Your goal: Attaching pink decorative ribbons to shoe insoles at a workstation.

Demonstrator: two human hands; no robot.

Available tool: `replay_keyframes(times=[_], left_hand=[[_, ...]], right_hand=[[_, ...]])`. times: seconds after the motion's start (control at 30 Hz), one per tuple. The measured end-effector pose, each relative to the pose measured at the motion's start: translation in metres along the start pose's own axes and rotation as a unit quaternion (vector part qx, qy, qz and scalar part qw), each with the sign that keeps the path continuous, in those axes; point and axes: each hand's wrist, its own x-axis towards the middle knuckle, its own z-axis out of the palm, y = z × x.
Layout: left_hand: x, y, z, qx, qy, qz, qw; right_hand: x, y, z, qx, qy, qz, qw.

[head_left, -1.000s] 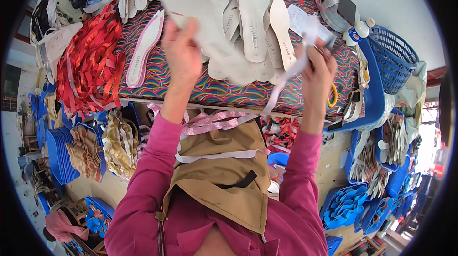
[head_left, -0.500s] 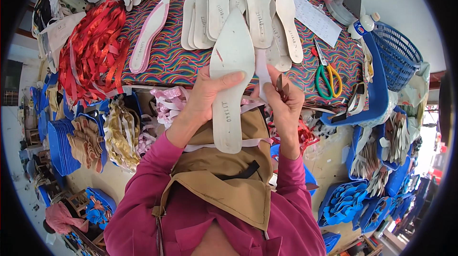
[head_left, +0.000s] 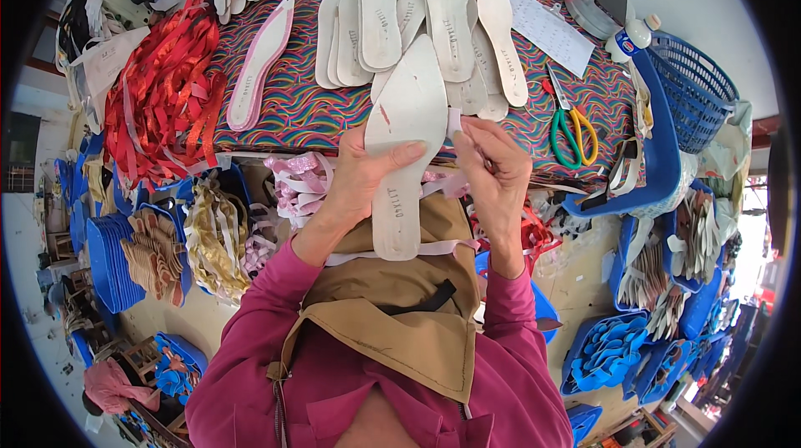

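Observation:
My left hand (head_left: 367,168) is closed on a white shoe insole (head_left: 410,106), thumb across its face. The insole's pointed broad end is up and its narrow heel end hangs over my apron. Just right of its edge, my right hand (head_left: 496,156) pinches a pale pink strip (head_left: 454,120) between thumb and fingers. A short end of the strip stands above the fingertips. Whether anything else is tucked in that palm is hidden. A stack of white insoles (head_left: 382,10) lies on the patterned tabletop (head_left: 313,106) beyond my hands.
Pink-edged insoles (head_left: 260,68) and a heap of red ribbons (head_left: 163,89) lie left. Scissors (head_left: 571,127) with green and yellow handles lie right, near a paper sheet (head_left: 551,31), a white bottle (head_left: 630,39) and a blue basket (head_left: 691,89). Pink strips (head_left: 300,185) hang at the table's front edge.
My right hand has turned, and the dark blades seen in it earlier no longer show. The strip's upper end now stands lower, close above my fingertips. The held insole has dipped slightly.

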Motion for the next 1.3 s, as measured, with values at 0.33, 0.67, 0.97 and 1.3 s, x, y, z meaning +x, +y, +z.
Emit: replay_keyframes(times=[0.33,0.67,0.97,1.3], left_hand=[[-0.006,0.003,0.0,0.012,-0.017,-0.021,1.0],[-0.005,0.0,-0.006,0.029,-0.032,-0.049,0.998],[-0.006,0.0,-0.005,0.065,-0.037,-0.042,0.996],[-0.003,0.004,-0.001,0.085,-0.043,-0.034,0.995]], right_hand=[[0.014,-0.001,0.004,0.039,0.092,-0.007,0.995],[0.015,0.001,0.011,0.085,0.082,-0.029,0.993],[0.022,0.003,-0.018,0.369,-0.008,0.112,0.922],[0.036,-0.005,-0.009,0.164,-0.008,0.121,0.979]])
